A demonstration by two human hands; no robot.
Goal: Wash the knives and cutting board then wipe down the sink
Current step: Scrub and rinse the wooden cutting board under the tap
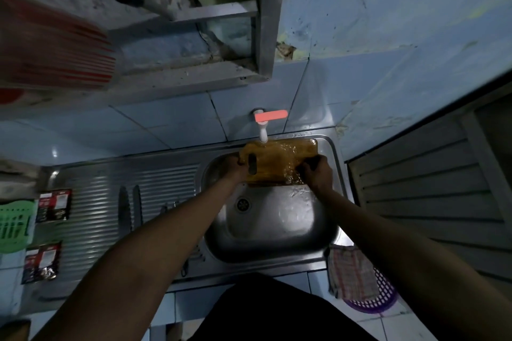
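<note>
A wet wooden cutting board (279,159) is held over the steel sink (277,243), right under the white tap with a pink lever (264,124). My left hand (235,167) grips the board's handle end. My right hand (317,171) is curled on the board's right part; whether it holds something against the wood is hidden. Two knives (130,209) lie side by side on the ribbed drainboard (91,202) left of the basin.
A checked cloth (352,271) hangs at the sink's right front corner above a purple basket (379,299). A green basket (13,225) and dark packets (54,205) sit at the left. A steel shelf (194,69) juts out overhead.
</note>
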